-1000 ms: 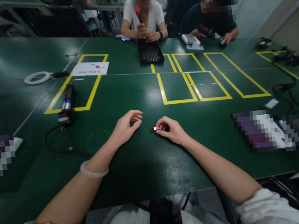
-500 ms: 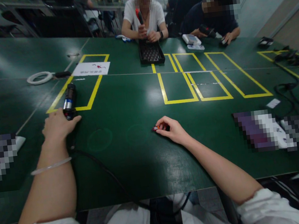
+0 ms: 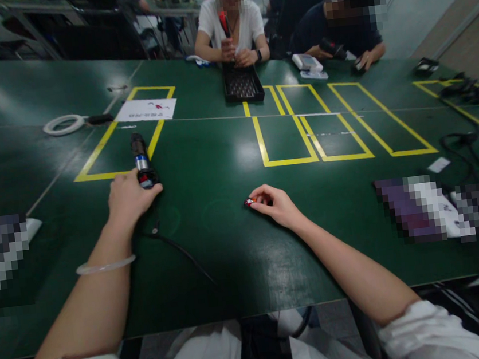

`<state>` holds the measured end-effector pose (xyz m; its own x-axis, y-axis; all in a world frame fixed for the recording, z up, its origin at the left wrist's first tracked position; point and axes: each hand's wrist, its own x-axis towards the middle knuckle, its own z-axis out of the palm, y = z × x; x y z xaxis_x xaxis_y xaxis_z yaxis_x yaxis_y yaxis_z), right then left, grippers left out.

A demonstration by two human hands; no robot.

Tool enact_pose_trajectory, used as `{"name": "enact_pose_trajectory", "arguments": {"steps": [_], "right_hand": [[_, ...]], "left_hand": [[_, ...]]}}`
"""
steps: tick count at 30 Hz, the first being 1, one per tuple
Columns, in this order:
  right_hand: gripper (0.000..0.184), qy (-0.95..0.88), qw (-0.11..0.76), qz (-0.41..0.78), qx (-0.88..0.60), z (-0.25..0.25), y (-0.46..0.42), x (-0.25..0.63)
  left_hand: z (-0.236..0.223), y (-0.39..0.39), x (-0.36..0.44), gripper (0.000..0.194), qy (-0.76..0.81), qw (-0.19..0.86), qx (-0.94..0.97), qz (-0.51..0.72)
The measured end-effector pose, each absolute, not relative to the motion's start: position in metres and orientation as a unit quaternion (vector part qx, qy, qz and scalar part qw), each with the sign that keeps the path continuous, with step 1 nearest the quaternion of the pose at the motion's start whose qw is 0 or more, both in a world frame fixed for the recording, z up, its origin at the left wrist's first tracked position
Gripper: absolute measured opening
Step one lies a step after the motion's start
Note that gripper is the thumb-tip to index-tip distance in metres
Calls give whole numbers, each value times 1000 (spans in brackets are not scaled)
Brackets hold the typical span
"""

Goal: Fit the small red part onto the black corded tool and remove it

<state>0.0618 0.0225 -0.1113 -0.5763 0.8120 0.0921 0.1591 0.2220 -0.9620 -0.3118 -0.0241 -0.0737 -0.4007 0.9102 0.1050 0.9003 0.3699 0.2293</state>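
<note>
My left hand (image 3: 131, 196) grips the lower end of a black cylindrical tool (image 3: 140, 156) with a silver and blue band; its exact kind is unclear. The tool's far end points away from me, and its base is partly hidden by my fingers. My right hand (image 3: 273, 203), near the middle of the table, pinches a small red-and-orange piece (image 3: 249, 202) between thumb and fingertips. Most of that piece is covered, so I cannot make out what it is. A thin black cord (image 3: 185, 255) trails below my left hand towards the table's front edge.
Yellow tape outlines (image 3: 292, 162) mark the green table (image 3: 227, 261). A printed sheet (image 3: 145, 110) and a coiled white cable (image 3: 63, 125) lie at far left. Opposite, a person (image 3: 228, 25) works over a black tray (image 3: 243, 87); another (image 3: 335, 36) sits to the right. Dark cables (image 3: 464, 142) lie at right.
My left hand has moved right with the black cylindrical tool, and the cord has shifted with it. My right hand has stayed almost in place with the small piece.
</note>
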Motion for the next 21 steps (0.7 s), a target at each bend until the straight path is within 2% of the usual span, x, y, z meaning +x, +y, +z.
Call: {"name": "enact_pose_trajectory", "arguments": {"steps": [4, 13, 21], "right_hand": [[24, -722, 333, 509, -330, -110, 22, 62], [20, -723, 363, 486, -329, -114, 22, 62], [8, -798, 339, 412, -279, -110, 20, 64]], "left_hand": [[-72, -20, -261, 77, 815, 11, 570, 104], [-74, -36, -155, 71, 704, 48, 694, 146], [-78, -54, -116, 72, 651, 75, 737, 165]]}}
